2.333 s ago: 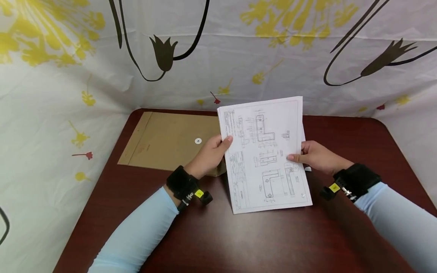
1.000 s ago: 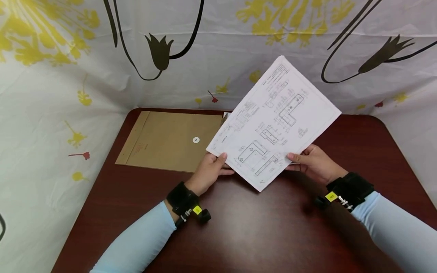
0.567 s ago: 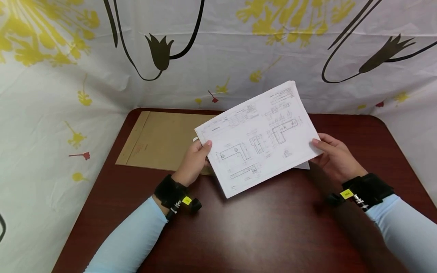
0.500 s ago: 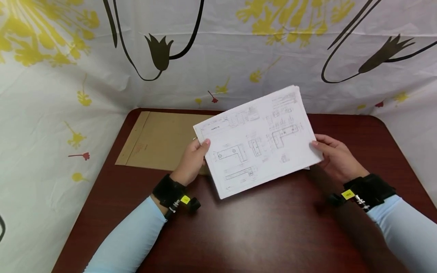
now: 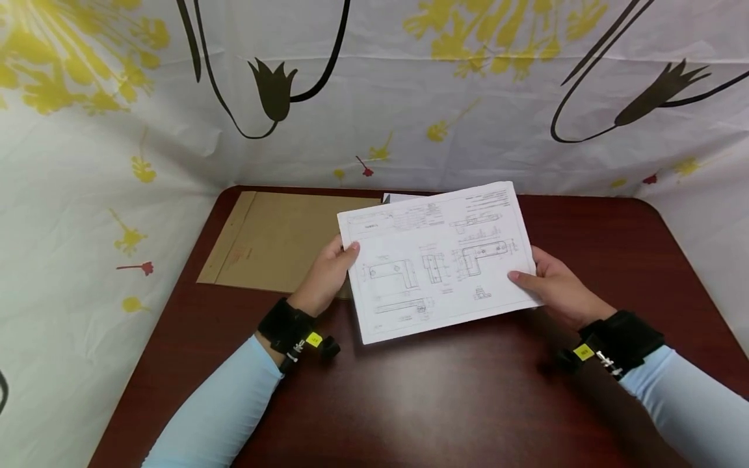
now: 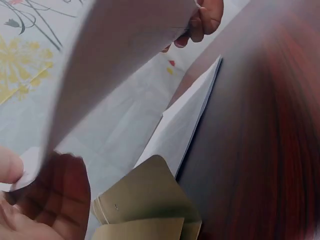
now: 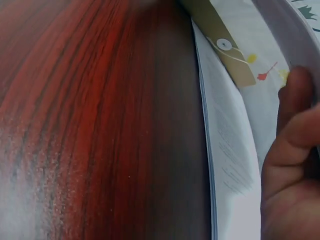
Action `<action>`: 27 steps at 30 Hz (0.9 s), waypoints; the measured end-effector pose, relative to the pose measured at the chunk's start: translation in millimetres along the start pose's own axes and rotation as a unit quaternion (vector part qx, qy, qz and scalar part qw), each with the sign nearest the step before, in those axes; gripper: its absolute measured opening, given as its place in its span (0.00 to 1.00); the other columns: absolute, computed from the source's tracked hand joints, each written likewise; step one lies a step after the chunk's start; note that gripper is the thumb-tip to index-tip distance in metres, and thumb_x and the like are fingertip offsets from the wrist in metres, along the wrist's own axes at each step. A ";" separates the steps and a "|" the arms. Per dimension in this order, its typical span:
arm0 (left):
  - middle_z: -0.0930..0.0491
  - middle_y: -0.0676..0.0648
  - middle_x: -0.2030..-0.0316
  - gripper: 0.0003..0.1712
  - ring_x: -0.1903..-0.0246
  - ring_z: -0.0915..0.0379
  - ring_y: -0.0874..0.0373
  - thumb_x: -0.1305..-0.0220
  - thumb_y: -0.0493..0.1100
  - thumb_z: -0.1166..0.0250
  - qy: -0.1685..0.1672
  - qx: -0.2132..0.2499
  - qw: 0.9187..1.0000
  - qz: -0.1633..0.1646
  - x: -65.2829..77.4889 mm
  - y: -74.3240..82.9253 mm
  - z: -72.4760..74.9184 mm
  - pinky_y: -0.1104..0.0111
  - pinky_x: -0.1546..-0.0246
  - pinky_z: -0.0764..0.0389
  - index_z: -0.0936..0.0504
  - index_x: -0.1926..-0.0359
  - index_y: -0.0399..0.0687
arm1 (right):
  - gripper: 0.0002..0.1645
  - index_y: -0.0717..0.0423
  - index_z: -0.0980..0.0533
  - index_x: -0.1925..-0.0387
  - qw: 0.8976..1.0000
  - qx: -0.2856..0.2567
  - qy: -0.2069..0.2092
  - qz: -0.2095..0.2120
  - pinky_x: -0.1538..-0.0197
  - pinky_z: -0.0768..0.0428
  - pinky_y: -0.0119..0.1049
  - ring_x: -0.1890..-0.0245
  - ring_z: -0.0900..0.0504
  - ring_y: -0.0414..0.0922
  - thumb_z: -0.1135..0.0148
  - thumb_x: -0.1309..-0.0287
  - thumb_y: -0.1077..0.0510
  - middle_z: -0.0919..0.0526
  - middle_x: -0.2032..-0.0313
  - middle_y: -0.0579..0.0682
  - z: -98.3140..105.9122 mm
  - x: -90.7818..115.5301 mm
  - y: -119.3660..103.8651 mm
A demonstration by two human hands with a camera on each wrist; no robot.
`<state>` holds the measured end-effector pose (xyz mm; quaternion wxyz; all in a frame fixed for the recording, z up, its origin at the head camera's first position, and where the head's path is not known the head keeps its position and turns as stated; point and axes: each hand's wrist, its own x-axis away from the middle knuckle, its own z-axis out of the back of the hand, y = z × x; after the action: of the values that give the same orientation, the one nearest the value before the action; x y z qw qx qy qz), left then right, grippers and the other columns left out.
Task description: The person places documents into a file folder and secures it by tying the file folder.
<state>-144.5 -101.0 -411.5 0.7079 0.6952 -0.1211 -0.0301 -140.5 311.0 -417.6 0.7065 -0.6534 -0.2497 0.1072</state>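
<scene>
A small stack of white sheets printed with technical drawings (image 5: pixel 435 260) is held over the table, its long side running left to right. My left hand (image 5: pixel 324 273) pinches the left edge, thumb on top and fingers behind; the left wrist view shows those fingers (image 6: pixel 62 195) under the paper. At the right edge my right hand (image 5: pixel 564 286) grips the stack, its thumb lying on the printed face. Behind the stack lies a brown envelope (image 5: pixel 275 240) with a string-tie button (image 7: pixel 224 44). White sheets (image 6: pixel 180 120) stick out of the envelope's open end, mostly hidden in the head view.
The dark red wooden table (image 5: pixel 468 403) has rounded far corners. A white cloth (image 5: pixel 374 78) with flower prints hangs along its back and sides. Each wrist wears a black strap (image 5: pixel 623 341) with a small camera.
The stack has turned clockwise from upright to lengthwise and come down lower. My left hand has shifted along to the new left edge; my right hand has regripped the right edge.
</scene>
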 end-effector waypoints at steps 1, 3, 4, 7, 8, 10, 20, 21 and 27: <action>0.20 0.42 0.48 0.22 0.54 0.19 0.53 0.20 0.46 0.53 -0.001 -0.005 1.000 0.002 -0.8 -0.5 0.6 0.63 0.55 0.22 0.35 0.30 0.52 | 0.34 0.54 0.48 0.26 1.000 0.001 0.010 0.003 0.57 0.14 0.42 0.52 0.12 0.48 0.47 0.26 0.59 0.16 0.45 0.46 0.0 -0.1 0.8; 0.21 0.42 0.49 0.22 0.55 0.21 0.53 0.21 0.44 0.51 0.005 -0.014 1.000 0.005 -2.3 -1.2 1.7 0.61 0.55 0.22 0.36 0.30 0.51 | 0.34 0.54 0.48 0.26 1.000 -0.006 0.031 0.002 0.60 0.14 0.38 0.54 0.12 0.46 0.46 0.26 0.58 0.16 0.45 0.45 0.0 -0.2 2.4; 0.21 0.42 0.50 0.22 0.56 0.22 0.53 0.21 0.43 0.50 0.010 -0.018 1.000 0.007 -3.1 -1.7 2.5 0.60 0.56 0.22 0.36 0.31 0.50 | 0.34 0.54 0.48 0.26 0.999 -0.011 0.042 0.002 0.62 0.15 0.37 0.54 0.12 0.45 0.46 0.26 0.58 0.16 0.45 0.45 -0.1 -0.3 3.2; 0.22 0.40 0.52 0.22 0.58 0.24 0.52 0.23 0.41 0.46 0.022 -0.027 0.999 0.009 -4.7 -3.5 5.6 0.59 0.58 0.20 0.35 0.32 0.46 | 0.34 0.54 0.47 0.27 0.997 -0.036 0.070 0.002 0.64 0.16 0.35 0.54 0.13 0.43 0.45 0.27 0.57 0.16 0.45 0.44 0.8 -0.3 6.3; 0.22 0.39 0.53 0.22 0.58 0.24 0.51 0.24 0.40 0.45 0.022 -0.028 0.999 0.008 -4.8 -4.1 6.9 0.58 0.58 0.19 0.35 0.32 0.44 | 0.33 0.54 0.46 0.27 0.996 -0.045 0.075 0.005 0.63 0.17 0.34 0.54 0.13 0.42 0.45 0.27 0.58 0.16 0.44 0.44 1.4 -0.4 7.3; 0.22 0.37 0.52 0.24 0.56 0.23 0.48 0.25 0.39 0.43 0.010 -0.030 0.999 0.003 -4.9 -5.6 9.8 0.58 0.57 0.17 0.35 0.32 0.41 | 0.32 0.54 0.46 0.27 0.995 -0.066 0.074 0.015 0.59 0.15 0.35 0.51 0.14 0.42 0.47 0.26 0.59 0.17 0.43 0.44 3.1 -0.6 9.6; 0.25 0.50 0.39 0.23 0.37 0.30 0.52 0.32 0.49 0.33 -0.070 -0.361 0.927 -0.070 -2.7 -17.7 19.9 0.54 0.36 0.29 0.23 0.37 0.55 | 0.33 0.58 0.44 0.29 0.992 -0.050 0.118 0.006 0.58 0.15 0.35 0.52 0.14 0.39 0.43 0.28 0.58 0.16 0.46 0.42 10.5 0.7 12.2; 0.28 0.49 0.35 0.25 0.33 0.34 0.51 0.33 0.50 0.32 -0.081 -0.400 0.910 -0.072 -2.3 -19.3 20.7 0.53 0.34 0.31 0.23 0.36 0.59 | 0.33 0.58 0.43 0.29 0.991 -0.041 0.126 0.004 0.60 0.15 0.35 0.53 0.14 0.39 0.43 0.28 0.57 0.16 0.46 0.42 10.9 1.0 11.6; 0.49 0.42 0.23 0.33 0.23 0.57 0.42 0.37 0.54 0.30 -0.130 -0.529 0.836 -0.067 -2.7 -25.7 18.8 0.47 0.27 0.45 0.28 0.31 0.70 | 0.32 0.59 0.39 0.30 0.988 -0.035 0.152 -0.001 0.65 0.17 0.35 0.57 0.13 0.39 0.40 0.30 0.57 0.15 0.50 0.41 12.0 1.6 9.3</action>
<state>-147.9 -119.6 -437.3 0.9417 0.2109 -0.1306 -0.2272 -143.5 323.3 -426.1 0.7130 -0.6863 -0.1436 -0.0030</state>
